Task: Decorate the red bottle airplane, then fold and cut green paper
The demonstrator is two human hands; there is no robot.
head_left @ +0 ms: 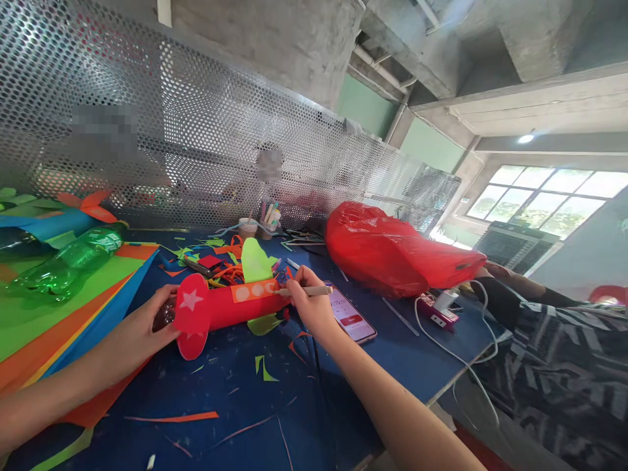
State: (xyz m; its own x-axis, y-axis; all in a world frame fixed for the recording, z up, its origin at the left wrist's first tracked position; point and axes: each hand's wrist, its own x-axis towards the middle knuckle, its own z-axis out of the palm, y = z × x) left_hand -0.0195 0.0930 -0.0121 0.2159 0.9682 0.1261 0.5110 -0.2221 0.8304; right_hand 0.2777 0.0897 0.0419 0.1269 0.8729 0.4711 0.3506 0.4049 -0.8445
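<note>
A bare concrete room surrounds the work, with a perforated metal screen (206,118) along the far edge of a blue table (343,399). A bulky red plastic bag (377,248) lies toward the table's far right corner, and coloured sheets (29,320) with a green bottle (73,261) on them cover its left end. Between these, inward from the far edge, a red tube (245,311) is held lengthwise; it looks like a plastic bottle wrapped in paper or thin felt, so it should be light and hollow, firm along its length yet easily dented by a hard squeeze. Its red end piece (192,327) and green flap (256,260) look thin, likely to bend or peel if gripped, so the bare clear end and the round body seem the safer holds, though the clear part may be slippery. The left hand (146,325) has its fingers curled around that clear end. Near the phone (350,317), the right hand (311,307) pinches a slim pen (320,290) in closed fingers, its tip at or just beside the last pale circle on the orange strip (240,293).
</note>
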